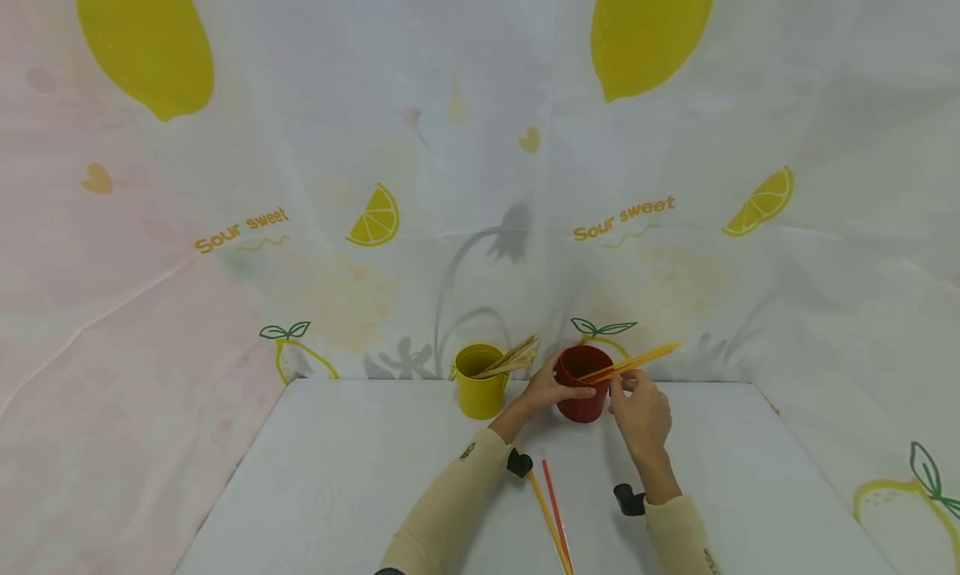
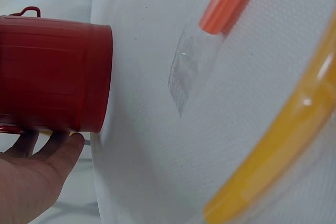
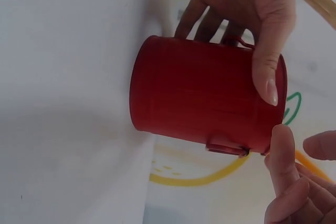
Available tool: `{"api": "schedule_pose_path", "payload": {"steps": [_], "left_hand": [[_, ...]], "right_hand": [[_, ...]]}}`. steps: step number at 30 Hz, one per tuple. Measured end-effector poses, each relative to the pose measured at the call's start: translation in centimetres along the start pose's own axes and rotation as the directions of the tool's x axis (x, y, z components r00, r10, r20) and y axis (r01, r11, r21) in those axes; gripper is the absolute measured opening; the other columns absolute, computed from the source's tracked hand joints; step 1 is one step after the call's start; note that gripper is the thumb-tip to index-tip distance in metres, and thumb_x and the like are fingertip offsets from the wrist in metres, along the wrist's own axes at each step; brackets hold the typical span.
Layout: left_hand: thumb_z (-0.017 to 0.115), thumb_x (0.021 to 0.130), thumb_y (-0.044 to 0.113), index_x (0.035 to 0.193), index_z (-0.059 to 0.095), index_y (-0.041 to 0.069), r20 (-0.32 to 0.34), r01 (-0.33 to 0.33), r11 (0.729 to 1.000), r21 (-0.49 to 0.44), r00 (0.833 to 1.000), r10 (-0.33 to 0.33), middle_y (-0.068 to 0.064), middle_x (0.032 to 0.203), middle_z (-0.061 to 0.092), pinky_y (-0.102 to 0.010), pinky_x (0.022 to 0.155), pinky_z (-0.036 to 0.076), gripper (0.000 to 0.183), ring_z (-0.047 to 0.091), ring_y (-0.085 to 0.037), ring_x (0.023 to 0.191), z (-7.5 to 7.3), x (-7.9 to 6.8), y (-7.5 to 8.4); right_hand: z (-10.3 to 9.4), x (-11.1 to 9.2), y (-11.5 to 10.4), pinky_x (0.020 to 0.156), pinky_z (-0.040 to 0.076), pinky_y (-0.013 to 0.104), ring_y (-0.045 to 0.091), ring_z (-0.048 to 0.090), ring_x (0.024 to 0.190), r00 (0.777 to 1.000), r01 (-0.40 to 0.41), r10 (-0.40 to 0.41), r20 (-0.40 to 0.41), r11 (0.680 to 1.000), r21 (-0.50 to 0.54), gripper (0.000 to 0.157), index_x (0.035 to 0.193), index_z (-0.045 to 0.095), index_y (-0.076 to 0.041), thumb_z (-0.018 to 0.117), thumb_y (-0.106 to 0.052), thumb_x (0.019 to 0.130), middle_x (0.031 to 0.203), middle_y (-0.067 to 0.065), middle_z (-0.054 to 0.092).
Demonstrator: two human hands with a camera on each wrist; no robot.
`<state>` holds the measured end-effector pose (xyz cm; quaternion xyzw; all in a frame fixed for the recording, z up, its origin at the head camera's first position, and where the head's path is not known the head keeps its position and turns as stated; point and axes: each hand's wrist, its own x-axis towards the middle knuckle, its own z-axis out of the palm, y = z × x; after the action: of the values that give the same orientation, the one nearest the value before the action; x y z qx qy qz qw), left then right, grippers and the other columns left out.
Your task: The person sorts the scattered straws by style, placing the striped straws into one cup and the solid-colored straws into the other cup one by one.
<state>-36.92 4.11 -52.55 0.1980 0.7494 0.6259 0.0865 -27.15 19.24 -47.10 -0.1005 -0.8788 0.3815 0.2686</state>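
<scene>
My left hand (image 1: 546, 385) grips the red bucket (image 1: 588, 410) from its left side, the thumb lying across the front just below the rim. The other fingers go round its far side in the right wrist view. Several orange straws (image 1: 648, 356) stand in this bucket, leaning out to the right. My right hand (image 1: 642, 408) is at the bucket's right rim, just under the straws. Its thumb and fingers stand apart in the right wrist view, one fingertip (image 3: 283, 135) right at the rim. The bucket (image 3: 194, 90) sits upright on the table.
A yellow bucket (image 1: 480, 398) with tan thin sticks (image 1: 512, 358) stands to the left. In front, an orange straw (image 1: 547, 512) and a red straw (image 1: 552, 492) in clear wrappers lie on the white table (image 1: 322, 475). A lemon-printed cloth (image 1: 465, 167) hangs behind.
</scene>
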Motion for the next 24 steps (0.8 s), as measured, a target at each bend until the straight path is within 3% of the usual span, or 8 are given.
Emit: {"api": "schedule_pose_path", "payload": {"steps": [16,24], "left_hand": [[0.085,0.079,0.029,0.143,0.045,0.03,-0.016,0.03,0.999,0.015,0.999,-0.03,0.009,0.134,0.053,-0.043,0.099,0.047,0.075,0.048,-0.017,0.121,-0.1,-0.1,0.2],[0.084,0.08,0.028,0.144,0.044,0.03,-0.005,0.021,1.0,0.013,1.0,-0.021,0.009,0.135,0.053,-0.043,0.1,0.045,0.076,0.048,-0.017,0.122,0.0,-0.2,0.3]], "right_hand": [[-0.6,-0.5,0.1,0.047,0.047,0.03,0.022,0.069,0.058,0.997,-0.007,0.008,0.082,1.0,-0.011,0.034,0.114,0.064,0.004,0.06,-0.025,0.098,0.099,0.025,0.07],[-2.3,-1.7,-0.8,0.046,0.043,0.03,0.017,0.066,0.055,0.976,0.016,-0.013,0.218,1.0,-0.015,0.034,0.115,0.063,0.002,0.064,-0.026,0.096,0.096,0.022,0.072]]}}
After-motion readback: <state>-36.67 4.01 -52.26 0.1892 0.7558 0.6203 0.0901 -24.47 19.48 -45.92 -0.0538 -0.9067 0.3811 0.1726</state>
